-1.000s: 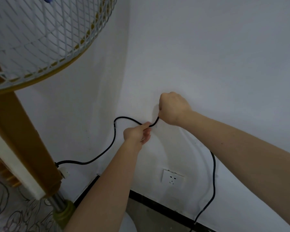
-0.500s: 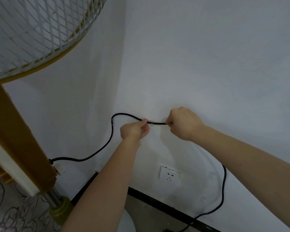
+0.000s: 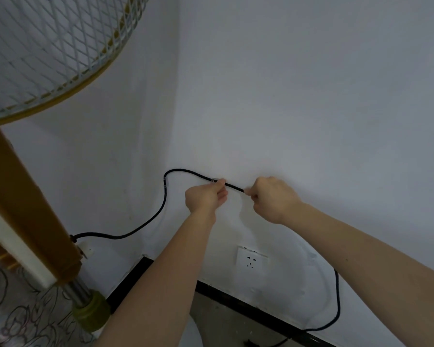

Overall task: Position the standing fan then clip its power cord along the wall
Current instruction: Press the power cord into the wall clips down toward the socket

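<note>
White wall [image 3: 311,96] meets black skirting [image 3: 248,300]; a socket [image 3: 251,262] sits low. Standing fan [image 3: 35,58] occupies the left corner. Power cord [image 3: 158,214] runs from fan up the wall. Left hand [image 3: 206,196] and right hand [image 3: 273,199] each have fingers pinched on it; a small clear clip [image 3: 166,182], apparently, holds the bend.
</note>
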A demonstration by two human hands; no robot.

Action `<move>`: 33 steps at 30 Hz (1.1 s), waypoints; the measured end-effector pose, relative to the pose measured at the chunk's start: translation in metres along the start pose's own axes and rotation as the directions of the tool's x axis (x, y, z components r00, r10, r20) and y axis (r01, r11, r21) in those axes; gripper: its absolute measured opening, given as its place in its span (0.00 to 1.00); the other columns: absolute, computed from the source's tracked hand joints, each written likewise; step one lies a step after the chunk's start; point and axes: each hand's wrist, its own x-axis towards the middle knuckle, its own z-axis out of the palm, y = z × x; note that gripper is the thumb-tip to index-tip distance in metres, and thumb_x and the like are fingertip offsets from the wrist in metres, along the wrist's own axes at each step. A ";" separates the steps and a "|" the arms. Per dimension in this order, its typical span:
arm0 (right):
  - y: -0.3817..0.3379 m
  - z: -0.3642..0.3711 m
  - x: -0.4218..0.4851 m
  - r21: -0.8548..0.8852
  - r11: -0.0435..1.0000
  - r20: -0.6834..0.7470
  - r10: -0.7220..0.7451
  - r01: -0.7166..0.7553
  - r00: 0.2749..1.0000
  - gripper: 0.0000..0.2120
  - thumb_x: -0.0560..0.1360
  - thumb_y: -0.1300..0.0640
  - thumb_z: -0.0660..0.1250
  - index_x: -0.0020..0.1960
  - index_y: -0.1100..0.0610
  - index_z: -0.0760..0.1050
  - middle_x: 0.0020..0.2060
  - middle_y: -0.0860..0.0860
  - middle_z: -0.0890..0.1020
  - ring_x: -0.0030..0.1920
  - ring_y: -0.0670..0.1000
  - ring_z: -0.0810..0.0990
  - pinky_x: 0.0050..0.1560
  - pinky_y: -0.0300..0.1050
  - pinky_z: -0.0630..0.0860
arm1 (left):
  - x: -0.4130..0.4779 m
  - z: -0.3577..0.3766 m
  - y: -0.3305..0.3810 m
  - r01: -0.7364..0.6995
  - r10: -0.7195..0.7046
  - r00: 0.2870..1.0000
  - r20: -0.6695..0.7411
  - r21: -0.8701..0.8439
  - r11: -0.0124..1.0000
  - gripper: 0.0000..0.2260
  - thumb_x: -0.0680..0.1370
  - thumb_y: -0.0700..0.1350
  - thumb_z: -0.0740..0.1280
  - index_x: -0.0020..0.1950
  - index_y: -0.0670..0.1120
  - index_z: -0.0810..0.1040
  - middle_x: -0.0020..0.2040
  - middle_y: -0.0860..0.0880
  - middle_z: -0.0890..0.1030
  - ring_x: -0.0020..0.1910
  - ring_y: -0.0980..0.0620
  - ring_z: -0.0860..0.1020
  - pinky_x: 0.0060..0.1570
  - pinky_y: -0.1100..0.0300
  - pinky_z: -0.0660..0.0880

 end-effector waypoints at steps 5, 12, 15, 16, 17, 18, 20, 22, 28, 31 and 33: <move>0.005 -0.010 -0.006 0.066 0.998 0.075 0.012 -0.017 0.997 0.25 0.72 0.61 0.58 0.68 0.50 0.71 0.60 0.56 0.78 0.58 0.58 0.76 0.51 0.45 0.72 | -0.002 0.002 0.003 0.053 -0.053 0.999 0.003 -0.093 0.994 0.05 0.70 0.33 0.74 0.40 0.35 0.78 0.37 0.41 0.80 0.33 0.50 0.80 0.28 0.64 0.79; 0.026 -0.029 -0.024 0.553 0.826 0.007 0.129 -0.111 0.992 0.15 0.73 0.63 0.63 0.53 0.52 0.83 0.25 0.47 0.77 0.22 0.44 0.73 0.22 0.31 0.69 | -0.001 0.003 0.002 0.057 -0.058 0.998 -0.004 -0.086 0.995 0.05 0.70 0.33 0.73 0.39 0.36 0.78 0.37 0.41 0.80 0.34 0.50 0.80 0.32 0.62 0.80; 0.037 -0.036 -0.032 0.749 0.616 0.121 0.236 -0.245 0.964 0.08 0.70 0.63 0.68 0.44 0.67 0.82 0.25 0.57 0.80 0.20 0.52 0.75 0.21 0.38 0.72 | -0.001 0.005 0.001 0.055 -0.057 0.998 -0.025 -0.076 0.996 0.05 0.71 0.33 0.73 0.39 0.36 0.78 0.37 0.42 0.80 0.34 0.51 0.79 0.32 0.62 0.79; 0.038 -0.036 -0.034 0.756 0.593 0.151 0.253 -0.276 0.956 0.09 0.69 0.63 0.69 0.41 0.71 0.81 0.25 0.58 0.80 0.20 0.52 0.75 0.22 0.39 0.72 | -0.001 0.005 0.001 0.054 -0.056 0.998 -0.029 -0.071 0.996 0.05 0.71 0.33 0.73 0.39 0.36 0.78 0.37 0.42 0.80 0.33 0.51 0.79 0.32 0.62 0.79; 0.037 -0.036 -0.035 0.748 0.593 0.166 0.266 -0.298 0.949 0.09 0.69 0.63 0.70 0.38 0.71 0.80 0.25 0.58 0.79 0.20 0.52 0.74 0.21 0.38 0.71 | -0.002 0.006 0.001 0.055 -0.057 0.998 -0.030 -0.067 0.996 0.05 0.71 0.33 0.73 0.39 0.36 0.78 0.37 0.42 0.80 0.33 0.51 0.79 0.32 0.62 0.79; 0.036 -0.034 -0.036 0.731 0.610 0.165 0.278 -0.306 0.946 0.08 0.68 0.64 0.70 0.35 0.70 0.79 0.25 0.59 0.79 0.19 0.52 0.73 0.21 0.38 0.70 | -0.003 0.007 0.001 0.058 -0.060 0.998 -0.031 -0.067 0.996 0.05 0.71 0.33 0.73 0.40 0.36 0.78 0.37 0.42 0.80 0.33 0.51 0.79 0.33 0.61 0.79; 0.034 -0.032 -0.035 0.679 0.666 0.135 0.302 -0.310 0.944 0.08 0.67 0.63 0.70 0.30 0.66 0.78 0.24 0.58 0.79 0.18 0.50 0.71 0.20 0.37 0.68 | -0.005 0.008 0.000 0.067 -0.071 0.997 -0.037 -0.085 0.994 0.05 0.72 0.34 0.73 0.40 0.36 0.78 0.37 0.42 0.79 0.33 0.52 0.79 0.40 0.59 0.79; 0.032 -0.029 -0.033 0.619 0.713 0.114 0.331 -0.328 0.937 0.08 0.66 0.63 0.70 0.29 0.65 0.79 0.23 0.57 0.80 0.18 0.50 0.71 0.20 0.37 0.67 | -0.008 0.009 -0.003 0.086 -0.092 0.995 -0.047 -0.120 0.989 0.05 0.72 0.35 0.73 0.41 0.36 0.78 0.39 0.42 0.80 0.35 0.52 0.79 0.46 0.57 0.79; 0.027 -0.024 -0.031 0.440 0.833 0.048 0.351 -0.336 0.935 0.07 0.65 0.63 0.67 0.30 0.65 0.79 0.24 0.56 0.81 0.19 0.47 0.71 0.23 0.37 0.70 | -0.037 0.024 -0.029 0.173 -0.182 0.968 0.171 0.065 0.983 0.09 0.72 0.41 0.74 0.47 0.38 0.80 0.39 0.44 0.81 0.35 0.52 0.80 0.33 0.63 0.81; 0.025 -0.021 -0.031 0.413 0.862 0.007 0.320 -0.294 0.947 0.07 0.66 0.64 0.66 0.35 0.68 0.80 0.32 0.62 0.84 0.27 0.53 0.76 0.29 0.41 0.73 | -0.045 0.031 -0.034 0.135 -0.150 0.965 0.215 0.084 0.987 0.04 0.73 0.37 0.73 0.43 0.38 0.79 0.40 0.42 0.81 0.35 0.51 0.80 0.33 0.63 0.81; 0.025 -0.021 -0.032 0.398 0.872 0.016 0.304 -0.285 0.952 0.09 0.68 0.63 0.67 0.38 0.70 0.80 0.32 0.61 0.84 0.26 0.52 0.77 0.30 0.42 0.74 | -0.046 0.033 -0.033 0.116 -0.129 0.970 0.205 0.074 0.990 0.03 0.73 0.35 0.71 0.42 0.37 0.78 0.40 0.42 0.80 0.35 0.50 0.80 0.32 0.63 0.81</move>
